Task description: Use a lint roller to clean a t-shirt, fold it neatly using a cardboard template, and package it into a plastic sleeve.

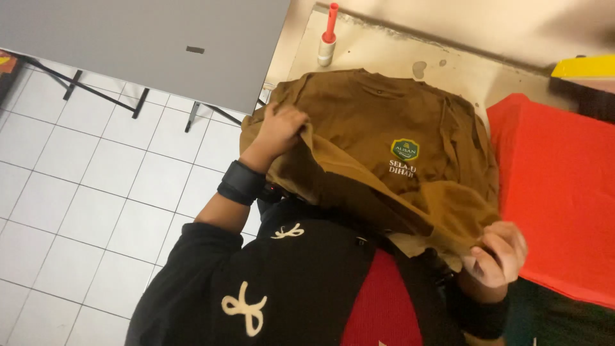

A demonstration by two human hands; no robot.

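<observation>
A brown T-shirt (pixel 384 122) with a small green crest and white lettering lies on a beige table (pixel 461 74). Its near part is lifted and folded back toward me. My left hand (pixel 280 130), with a black band at the wrist, grips the shirt's fabric at its left side. My right hand (pixel 498 253) pinches the lifted edge at the lower right. Both hands hold the cloth up off the table.
A lint roller (pixel 328 35) with a red handle lies at the table's far left corner. A red cloth (pixel 557 192) covers the surface to the right. A yellow object (pixel 586 66) sits at the far right. A grey folding table (pixel 147 45) stands over white floor tiles on the left.
</observation>
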